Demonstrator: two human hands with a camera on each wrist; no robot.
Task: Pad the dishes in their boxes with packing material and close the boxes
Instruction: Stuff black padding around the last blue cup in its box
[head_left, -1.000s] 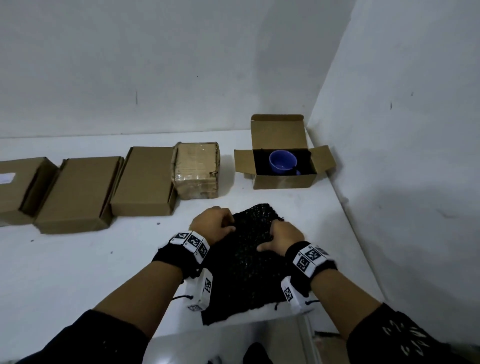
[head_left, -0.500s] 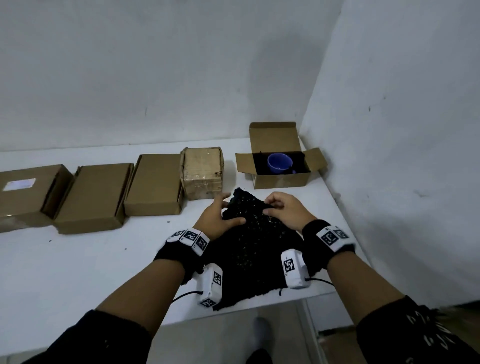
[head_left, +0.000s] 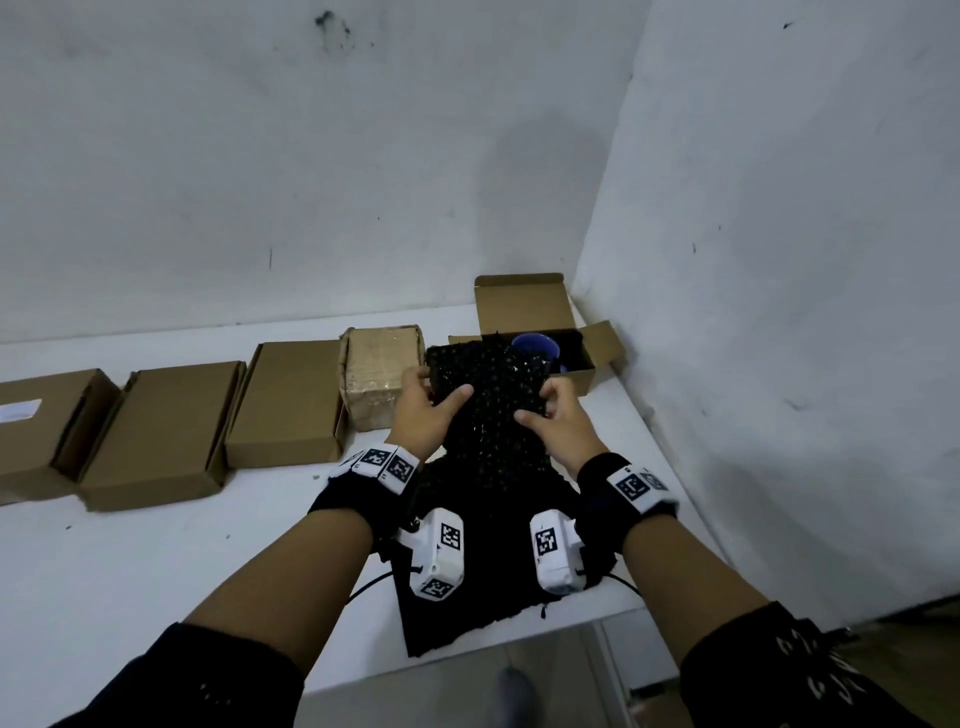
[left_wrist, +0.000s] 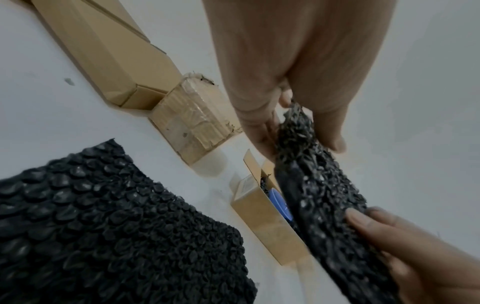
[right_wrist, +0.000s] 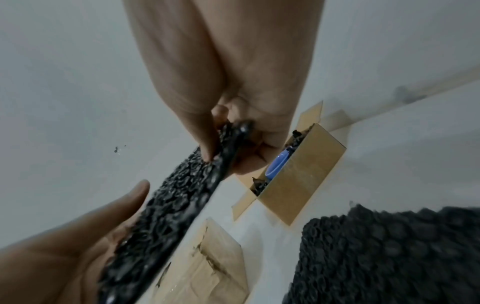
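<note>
Two hands hold one black bubble-wrap sheet | left hand and right hand pinch its upper corners | open box with blue cup lies just beyond sheet, nearer right hand | more wrap on tabletop below.

black plastic bubble-wrap sheet w/ glossy bumpy surface, open brown matt cardboard box, glossy blue cup inside, small cardboard box wrapped in shiny clear tape, smooth matt white tabletop

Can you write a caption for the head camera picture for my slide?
Both hands lift a black bubble wrap sheet toward the open box holding a blue cup.
</note>
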